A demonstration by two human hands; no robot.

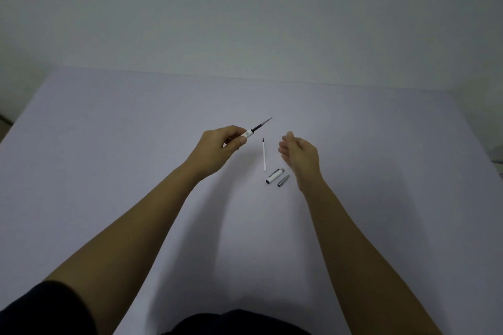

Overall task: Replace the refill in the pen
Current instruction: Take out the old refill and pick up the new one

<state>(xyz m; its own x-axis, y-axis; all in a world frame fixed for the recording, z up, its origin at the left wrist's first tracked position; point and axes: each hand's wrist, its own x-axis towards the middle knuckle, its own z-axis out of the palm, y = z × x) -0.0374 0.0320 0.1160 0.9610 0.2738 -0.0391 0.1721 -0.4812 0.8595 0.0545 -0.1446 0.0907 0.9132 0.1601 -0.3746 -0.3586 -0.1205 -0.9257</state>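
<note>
Pen barrel (pixel 246 134) clamped in left hand (pixel 217 148), refill (pixel 261 124) sticking out; right hand (pixel 299 153) loose, empty. Spare refill (pixel 264 155), cap (pixel 274 176), tip (pixel 283 180) on desk (pixel 109 144) mid-frame. Reassembly left.

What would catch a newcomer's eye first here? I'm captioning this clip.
The left hand holds up a white pen barrel with a dark refill sticking out. Below, on the table, lie a spare white refill, a cap and a grey tip, beside the empty right hand.

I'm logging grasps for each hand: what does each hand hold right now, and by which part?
The left hand pinches the pen barrel at its white front end, the refill sticking out. The right hand holds nothing.
</note>
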